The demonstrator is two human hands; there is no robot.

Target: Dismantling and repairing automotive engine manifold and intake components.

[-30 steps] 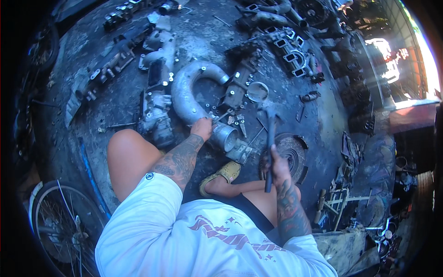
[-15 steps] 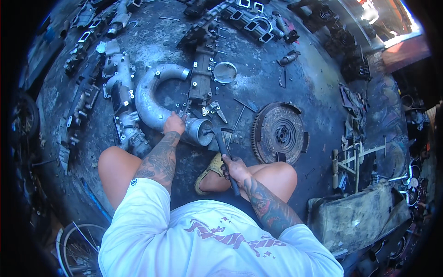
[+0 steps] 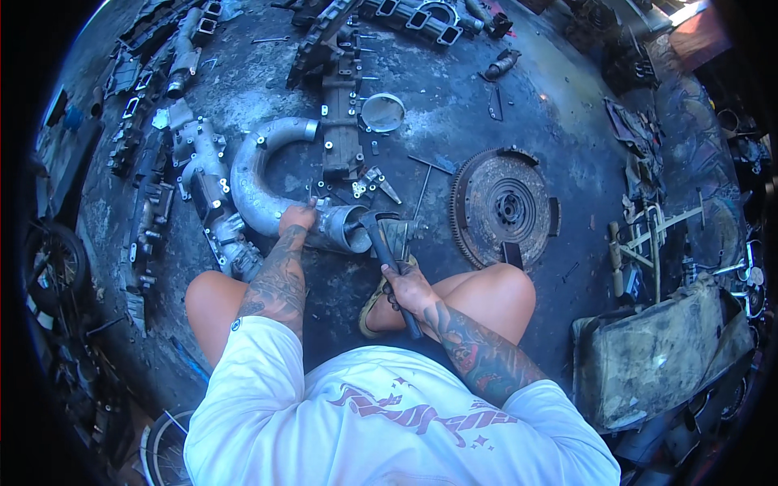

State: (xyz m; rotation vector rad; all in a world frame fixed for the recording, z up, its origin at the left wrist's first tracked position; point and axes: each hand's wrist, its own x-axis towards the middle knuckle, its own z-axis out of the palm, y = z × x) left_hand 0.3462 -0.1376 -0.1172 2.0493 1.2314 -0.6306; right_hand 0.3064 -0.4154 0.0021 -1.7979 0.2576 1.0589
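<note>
A large U-shaped silver metal pipe lies on the floor in front of me, its wide open mouth turned toward the right. My left hand is closed on the pipe's lower bend, just left of that mouth; part of the grip is hidden. In my right hand is a hammer, gripped around its dark handle. The hammer's head is beside the right rim of the pipe's mouth; whether they touch I cannot tell. A dark metal block sits on the floor just beyond the hammer.
A round toothed flywheel lies at the right. Metal manifolds are spread on the left, and a long casting lies ahead. A round metal ring, a T-shaped bar and a worn grey box-like piece are around me.
The hammer head has shifted from across the pipe's mouth to its right rim. The left hand stays on the pipe. The whole view has turned slightly.
</note>
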